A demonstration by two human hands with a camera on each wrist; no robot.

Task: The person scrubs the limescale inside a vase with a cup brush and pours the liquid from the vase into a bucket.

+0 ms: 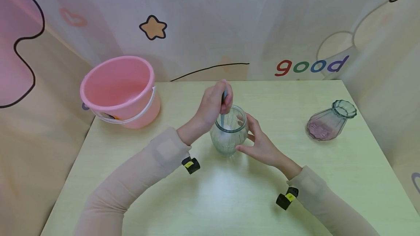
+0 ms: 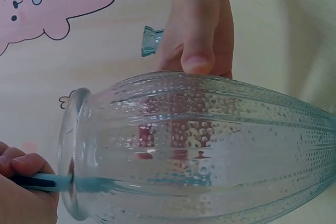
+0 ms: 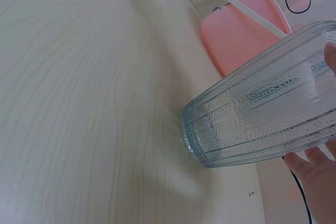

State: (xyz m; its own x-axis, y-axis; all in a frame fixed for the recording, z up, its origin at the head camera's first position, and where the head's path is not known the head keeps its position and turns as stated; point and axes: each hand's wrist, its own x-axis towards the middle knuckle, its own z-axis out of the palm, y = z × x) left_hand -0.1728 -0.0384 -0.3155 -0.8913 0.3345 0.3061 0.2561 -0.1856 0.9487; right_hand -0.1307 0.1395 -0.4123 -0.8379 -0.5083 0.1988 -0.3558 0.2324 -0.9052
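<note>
A clear ribbed glass vase (image 1: 228,143) stands upright on the table, its textured wall filling much of the left wrist view. My right hand (image 1: 259,143) holds it from the right side, with the thumb on the near face and the fingers round the back. Above its mouth, my left hand (image 1: 214,99) grips the black and light-blue handle (image 2: 39,182) of a slim tool. The tool's light-blue shaft (image 2: 97,184) passes down through the opening into the vase. Its lower end shows only blurred through the glass, and I cannot tell its kind.
At the back left stands a pink bucket (image 1: 149,110) with a white handle. A second glass vase (image 1: 328,121), purple at the base and greenish at the neck, is at the right of the pale wooden table (image 1: 226,199). A printed curtain (image 1: 210,21) hangs behind the table.
</note>
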